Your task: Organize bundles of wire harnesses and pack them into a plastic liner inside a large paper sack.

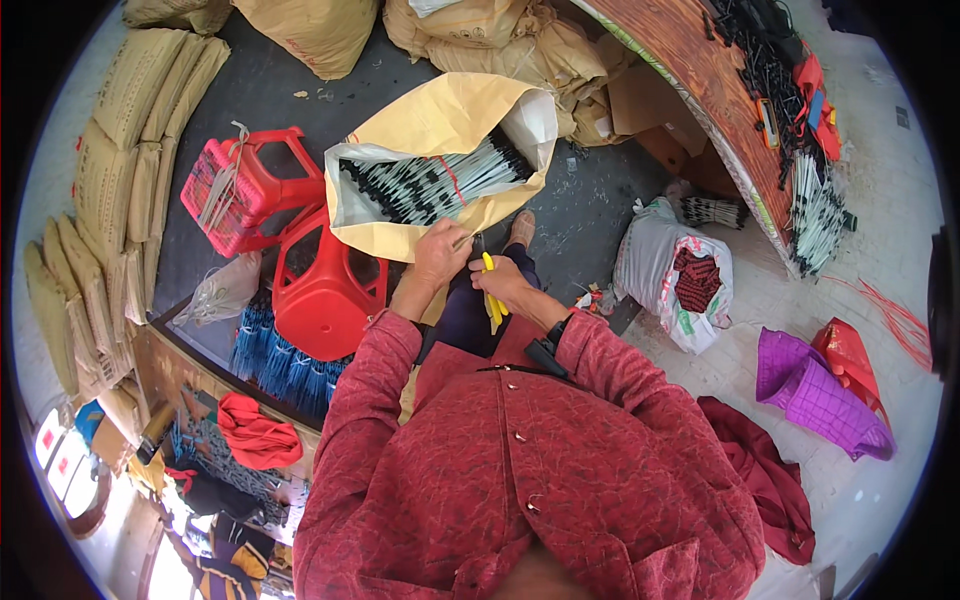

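Observation:
A large yellow paper sack (425,118) with a white lining lies open in front of me. Inside it are thin pale rods with black ends (420,188), a red tie running across them. At the sack's near edge, my left hand (438,255) has its fingers closed; what they pinch is too small to tell. My right hand (503,280) is wrapped around yellow-handled pliers (491,292). Their dark jaws point up at the sack, close to my left fingertips.
Red plastic stools (320,310) stand to the left, beside blue bundles (285,345). Stacked paper sacks (115,170) line the far left. On the right are a white woven bag (650,250) with dark red contents, a wooden tabletop (690,70) and purple cloth (815,395).

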Demonstrator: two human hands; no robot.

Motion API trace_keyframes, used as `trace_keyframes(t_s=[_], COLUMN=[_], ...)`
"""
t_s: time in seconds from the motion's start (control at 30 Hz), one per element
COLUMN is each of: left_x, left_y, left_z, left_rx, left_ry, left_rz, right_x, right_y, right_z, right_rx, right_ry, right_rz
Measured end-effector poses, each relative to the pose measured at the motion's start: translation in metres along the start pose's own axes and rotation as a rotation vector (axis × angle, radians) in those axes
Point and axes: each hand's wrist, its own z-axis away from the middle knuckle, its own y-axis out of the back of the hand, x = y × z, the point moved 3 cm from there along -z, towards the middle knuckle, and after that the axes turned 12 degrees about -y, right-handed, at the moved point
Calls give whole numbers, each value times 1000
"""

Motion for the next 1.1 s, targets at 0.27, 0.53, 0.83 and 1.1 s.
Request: trace_keyframes(t_s=[0.27, 0.53, 0.83, 1.1], left_x=[-5, 10, 12, 17], left_y=[-1, -4, -6, -5], left_z=[1, 2, 6, 9], left_rx=[-37, -26, -66, -19], left_ry=[-47, -213, -122, -140], left_rz=[-62, -191, -185, -176], right_x=[-2, -6, -7, -11], right_y=[-11, -17, -3, -4], right_z=[-3, -7, 4, 12], right_rx=[106, 111, 180, 209], right_ry=[75, -15, 133, 29], right_rz=[73, 282, 267, 291])
